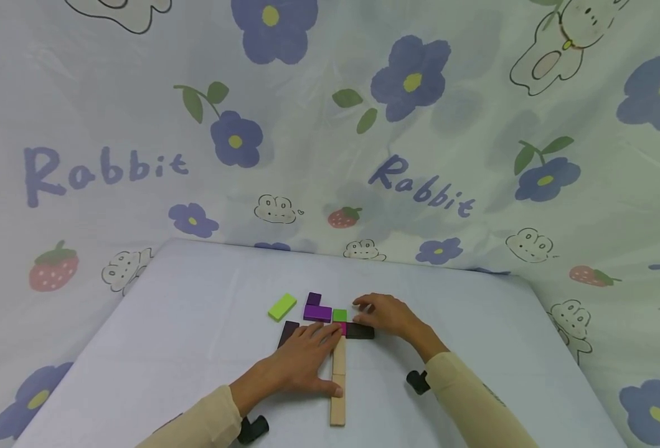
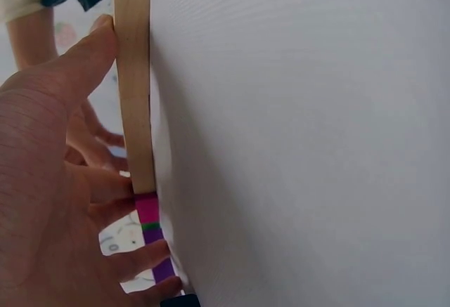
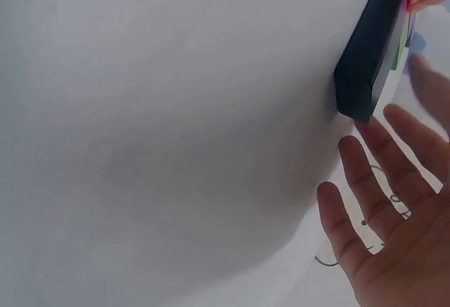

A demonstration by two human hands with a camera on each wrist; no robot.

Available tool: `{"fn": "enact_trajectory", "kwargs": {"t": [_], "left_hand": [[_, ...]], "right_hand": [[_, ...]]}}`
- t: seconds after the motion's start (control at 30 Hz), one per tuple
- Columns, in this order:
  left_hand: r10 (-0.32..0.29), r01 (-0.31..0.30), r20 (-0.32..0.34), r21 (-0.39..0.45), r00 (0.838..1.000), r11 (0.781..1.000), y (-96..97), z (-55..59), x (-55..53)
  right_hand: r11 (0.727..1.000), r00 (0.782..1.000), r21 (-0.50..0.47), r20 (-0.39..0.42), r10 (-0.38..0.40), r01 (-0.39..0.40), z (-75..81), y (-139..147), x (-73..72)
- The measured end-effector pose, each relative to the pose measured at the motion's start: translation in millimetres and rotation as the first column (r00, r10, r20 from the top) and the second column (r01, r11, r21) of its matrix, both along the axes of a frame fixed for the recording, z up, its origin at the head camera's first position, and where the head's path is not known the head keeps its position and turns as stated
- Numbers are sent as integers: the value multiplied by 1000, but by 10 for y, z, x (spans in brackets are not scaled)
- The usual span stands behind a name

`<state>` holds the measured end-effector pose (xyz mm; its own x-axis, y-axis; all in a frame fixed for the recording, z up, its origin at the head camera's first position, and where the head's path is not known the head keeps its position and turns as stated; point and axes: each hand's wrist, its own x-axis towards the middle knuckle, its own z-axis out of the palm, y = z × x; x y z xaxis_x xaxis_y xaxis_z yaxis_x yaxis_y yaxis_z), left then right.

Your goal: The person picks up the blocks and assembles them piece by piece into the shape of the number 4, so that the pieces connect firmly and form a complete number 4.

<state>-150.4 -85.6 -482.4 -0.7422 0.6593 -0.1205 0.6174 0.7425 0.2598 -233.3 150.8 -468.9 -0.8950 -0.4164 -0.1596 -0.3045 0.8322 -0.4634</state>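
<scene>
My left hand point(image 1: 302, 364) lies with fingers spread over a row of blocks. Its thumb touches the side of a plain wooden block point(image 1: 338, 404), and an index fingertip rests by a pink block point(image 1: 343, 326). Another wooden block point(image 1: 339, 354) sits end to end between them. Beside the pink block, a black block point(image 1: 360, 331) extends right. My right hand point(image 1: 388, 316) hovers close to that black block, fingers loosely spread and holding nothing; the right wrist view shows the fingers point(image 3: 369, 180) beyond the block's end. A green block point(image 1: 339, 315) adjoins the pink one.
Left of the green block lie a purple block point(image 1: 317, 313) and a dark purple block point(image 1: 314, 299). A lime green block point(image 1: 282, 307) lies farther left. Another black block point(image 1: 288, 333) is partly hidden by the left hand. A patterned cloth point(image 1: 307, 155) hangs behind the white table point(image 1: 195, 348).
</scene>
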Motion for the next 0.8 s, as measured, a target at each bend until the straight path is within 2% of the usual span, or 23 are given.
{"fn": "enact_trajectory", "kwargs": {"t": [0.17, 0.4, 0.6, 0.8], "left_hand": [[-7, 7, -11, 2, 1000, 1000, 0, 6, 4], [-10, 10, -25, 4, 1000, 1000, -2, -14, -14], [-18, 18, -32, 8, 999, 1000, -3, -17, -27], [-23, 23, -35, 8, 999, 1000, -11, -14, -12]], "right_hand": [[1000, 1000, -8, 21, 21, -21, -11, 43, 76], [993, 993, 35, -22, 116, -115, 2, 22, 273], [979, 982, 90, -12, 187, -185, 5, -29, 454], [968, 973, 106, -13, 228, -226, -39, -76, 520]]}}
